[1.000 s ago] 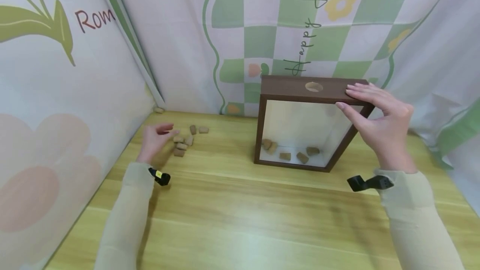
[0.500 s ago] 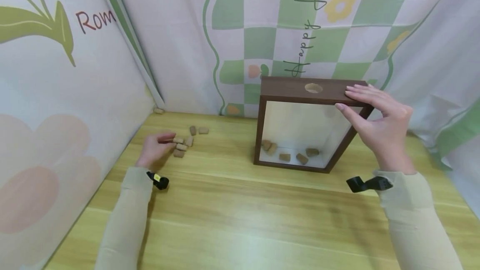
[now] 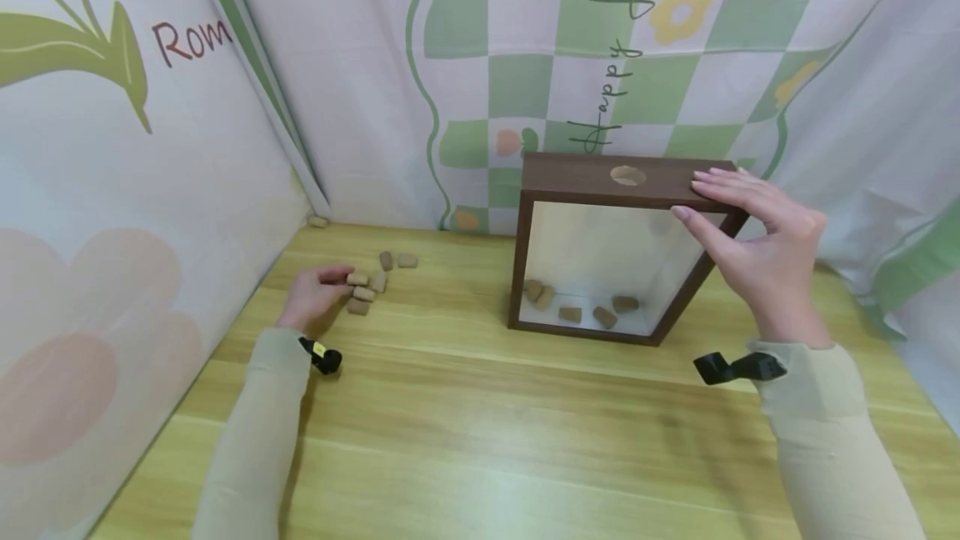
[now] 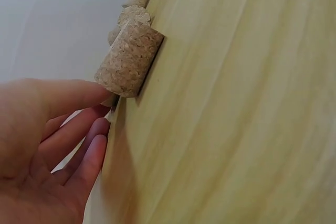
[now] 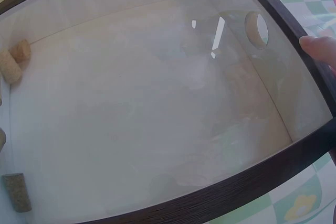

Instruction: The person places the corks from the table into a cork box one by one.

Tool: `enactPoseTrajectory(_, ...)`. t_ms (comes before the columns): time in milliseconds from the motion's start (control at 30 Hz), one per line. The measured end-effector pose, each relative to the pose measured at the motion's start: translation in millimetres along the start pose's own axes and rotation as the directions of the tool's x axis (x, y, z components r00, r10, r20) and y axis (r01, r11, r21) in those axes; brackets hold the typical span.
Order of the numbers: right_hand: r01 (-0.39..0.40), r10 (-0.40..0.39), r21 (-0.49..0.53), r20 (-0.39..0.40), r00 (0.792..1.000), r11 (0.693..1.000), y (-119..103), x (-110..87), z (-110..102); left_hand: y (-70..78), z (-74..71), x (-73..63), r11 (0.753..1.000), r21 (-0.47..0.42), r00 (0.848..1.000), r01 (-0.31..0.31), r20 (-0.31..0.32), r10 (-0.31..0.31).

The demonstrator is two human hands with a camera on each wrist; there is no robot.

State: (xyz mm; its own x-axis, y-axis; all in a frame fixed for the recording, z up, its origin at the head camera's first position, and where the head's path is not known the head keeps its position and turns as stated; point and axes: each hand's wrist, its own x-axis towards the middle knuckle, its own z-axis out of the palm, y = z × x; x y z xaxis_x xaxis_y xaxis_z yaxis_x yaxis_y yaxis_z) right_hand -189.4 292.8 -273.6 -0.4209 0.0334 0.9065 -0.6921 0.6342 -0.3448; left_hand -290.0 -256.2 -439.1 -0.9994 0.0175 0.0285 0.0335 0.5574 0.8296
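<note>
At the left of the table my left hand point(image 3: 309, 297) pinches a cork point(image 3: 357, 279) between thumb and forefinger, at the edge of a small group of corks. In the left wrist view, that cork point(image 4: 110, 99) shows only as a sliver between the fingertips, while a larger-looking cork point(image 4: 130, 59) in front covers the rest. My right hand point(image 3: 776, 244) grips the top right corner of an upright brown frame box point(image 3: 626, 172), thumb on the front edge and fingers flat over the top. The box has a round hole in its top. Several corks point(image 3: 570, 314) lie inside, behind the clear front.
Two corks point(image 3: 397, 260) lie just behind the group. Another cork point(image 3: 318, 222) sits in the far left table corner, against the curtain point(image 3: 352, 107). The wooden table point(image 3: 480, 440) extends in front of the box and toward me.
My left hand has closed in on the group from the left, bringing its thumb and forefinger onto a cork. The right hand and the box stay where they were.
</note>
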Motion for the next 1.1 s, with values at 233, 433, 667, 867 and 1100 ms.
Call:
enactPoseTrajectory(233,-0.003,0.003,-0.006,0.006,1.0,1.0,4.0,-0.3,-0.5,4.4,4.4,1.4,0.999,-0.036,0.998,0.035,-0.052,-0.037)
enactPoseTrajectory(433,-0.004,0.004,-0.011,0.01,1.0,1.0,5.5,-0.8,-1.0,7.2,4.8,0.9,0.999,-0.017,0.997,0.043,-0.063,-0.044)
enactPoseTrajectory(667,-0.012,0.012,-0.013,0.019,1.0,1.0,6.2,-1.1,-1.4,5.6,5.2,0.3,0.999,-0.007,0.997,0.047,-0.067,-0.047)
enactPoseTrajectory(867,-0.012,0.013,-0.028,0.019,1.0,1.0,7.0,-1.7,-2.3,2.3,7.0,0.6,0.999,-0.017,0.996,0.039,-0.074,-0.04)
enactPoseTrajectory(1100,-0.011,0.012,-0.031,0.024,1.0,0.999,7.0,-1.9,-2.7,7.8,7.1,-6.6,0.974,-0.206,0.987,0.093,-0.112,-0.118)
